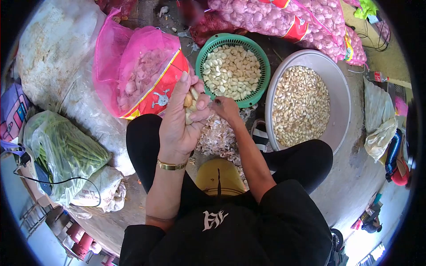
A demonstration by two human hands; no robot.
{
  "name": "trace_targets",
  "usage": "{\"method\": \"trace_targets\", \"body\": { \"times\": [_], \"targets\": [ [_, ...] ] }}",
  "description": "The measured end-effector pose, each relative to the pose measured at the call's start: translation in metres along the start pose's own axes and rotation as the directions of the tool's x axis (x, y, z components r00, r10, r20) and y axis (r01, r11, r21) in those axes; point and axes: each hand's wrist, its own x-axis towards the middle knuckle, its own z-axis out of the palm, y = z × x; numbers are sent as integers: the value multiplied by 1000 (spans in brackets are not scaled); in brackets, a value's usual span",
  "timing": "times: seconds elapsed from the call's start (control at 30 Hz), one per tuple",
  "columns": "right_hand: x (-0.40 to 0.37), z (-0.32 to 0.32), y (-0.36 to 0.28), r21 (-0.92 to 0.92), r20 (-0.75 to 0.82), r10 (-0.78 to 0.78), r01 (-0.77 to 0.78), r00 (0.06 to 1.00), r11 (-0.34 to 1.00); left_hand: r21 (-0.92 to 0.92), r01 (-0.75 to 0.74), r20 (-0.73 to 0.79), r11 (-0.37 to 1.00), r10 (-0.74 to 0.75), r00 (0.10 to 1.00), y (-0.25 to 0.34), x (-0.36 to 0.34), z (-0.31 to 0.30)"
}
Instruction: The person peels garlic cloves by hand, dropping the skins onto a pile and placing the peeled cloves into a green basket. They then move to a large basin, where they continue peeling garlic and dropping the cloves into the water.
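My left hand (177, 126) is raised palm up, its fingers curled around several garlic cloves (189, 103), some brownish and some pale. Close beside it, my right hand (227, 108) reaches in with fingers pinched together. A small dark spot shows at those fingertips, but what they hold is too small to make out. Just beyond both hands stands a green basket (267, 66) of peeled white cloves (233, 71). Below the hands, a heap of garlic skins (217, 139) lies on the floor. To the right, a grey basin (339, 97) holds many unpeeled cloves (301, 106).
A pink mesh bag (155, 37) with garlic stands at the left, near white sacks (57, 48). Green vegetables (66, 148) fill a plastic bag. Full garlic sacks (284, 20) lie at the back. Between my legs is a yellow object (219, 173).
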Motion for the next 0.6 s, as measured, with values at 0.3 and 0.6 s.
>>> {"method": "trace_targets", "body": {
  "times": [0.3, 0.6],
  "targets": [
    [39, -16, 24, -263, -108, -297, 261, 949, 929, 9, 3, -18, 1000, -2, 1000, 1, -2, 2],
    [50, -8, 33, -252, -155, -314, 270, 937, 929, 15, -4, -10, 1000, 5, 1000, -1, -1, 3]
  ]
}}
